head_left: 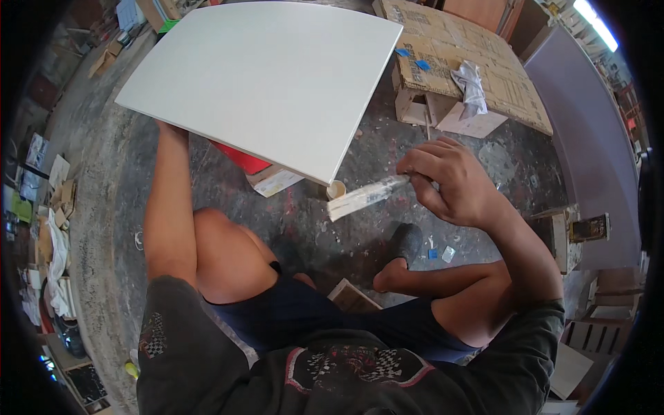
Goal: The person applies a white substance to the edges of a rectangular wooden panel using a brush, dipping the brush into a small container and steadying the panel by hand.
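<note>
A large white panel with a slightly curved far edge is raised in front of me, over the left and middle. At its near left edge my left hand holds it from below, fingers hidden under the board. To the right of the panel's near corner, my right hand is closed around a flat paintbrush. The brush is coated with whitish paint, and its broad end points left and down. Just beyond that end, a small cream cup shows partly on the floor beside the panel's corner.
Under the panel sits a red and white box. Cardboard covers a low wooden structure at the far right, with a white rag on it. A grey-purple board stands at right. A small wooden block lies between my legs.
</note>
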`<state>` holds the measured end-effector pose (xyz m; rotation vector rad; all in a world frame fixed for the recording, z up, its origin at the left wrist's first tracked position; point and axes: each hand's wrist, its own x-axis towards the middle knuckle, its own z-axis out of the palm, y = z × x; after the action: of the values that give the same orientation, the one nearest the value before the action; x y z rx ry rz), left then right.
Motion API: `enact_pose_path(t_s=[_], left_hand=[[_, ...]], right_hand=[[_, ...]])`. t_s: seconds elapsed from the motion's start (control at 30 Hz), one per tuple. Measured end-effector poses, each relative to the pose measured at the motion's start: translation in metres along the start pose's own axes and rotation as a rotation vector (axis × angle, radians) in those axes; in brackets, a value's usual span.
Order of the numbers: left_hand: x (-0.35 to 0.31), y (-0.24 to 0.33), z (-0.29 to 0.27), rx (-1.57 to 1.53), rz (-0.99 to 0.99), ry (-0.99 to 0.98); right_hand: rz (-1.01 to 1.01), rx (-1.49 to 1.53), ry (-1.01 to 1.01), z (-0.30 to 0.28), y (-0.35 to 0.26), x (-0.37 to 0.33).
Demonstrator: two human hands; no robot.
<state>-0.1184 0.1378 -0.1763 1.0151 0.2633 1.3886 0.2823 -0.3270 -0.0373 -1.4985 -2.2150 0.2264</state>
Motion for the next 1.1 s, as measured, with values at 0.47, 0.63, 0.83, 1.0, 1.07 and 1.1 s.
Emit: enact_pose_path(t_s=[0.47,0.63,0.83,1.0,1.07,1.1], left_hand=[[0.013,-0.005,-0.003,0.021,-0.024,-0.036],[0.013,-0.007,-0.006,0.028,-0.028,-0.042],[0.013,-0.008,-0.008,0.03,-0.035,-0.052],[0.015,-0.006,-0.013,0.041,-0.037,-0.06],[0.016,-0.01,-0.01,0.037,-0.042,-0.061],[0.017,-0.008,-0.011,0.044,-0.041,-0.067]], right_hand=[[0.015,-0.001,0.024,0.013,0.005,0.012],[-0.005,-0.004,-0.018,0.011,0.001,0.008],[0.077,0.026,0.007,0.017,0.003,0.001],[0.062,0.045,-0.022,0.015,-0.003,-0.003],[0.081,0.044,-0.008,0.016,-0.003,-0.005],[0.088,0.043,-0.002,0.017,0.0,-0.005]])
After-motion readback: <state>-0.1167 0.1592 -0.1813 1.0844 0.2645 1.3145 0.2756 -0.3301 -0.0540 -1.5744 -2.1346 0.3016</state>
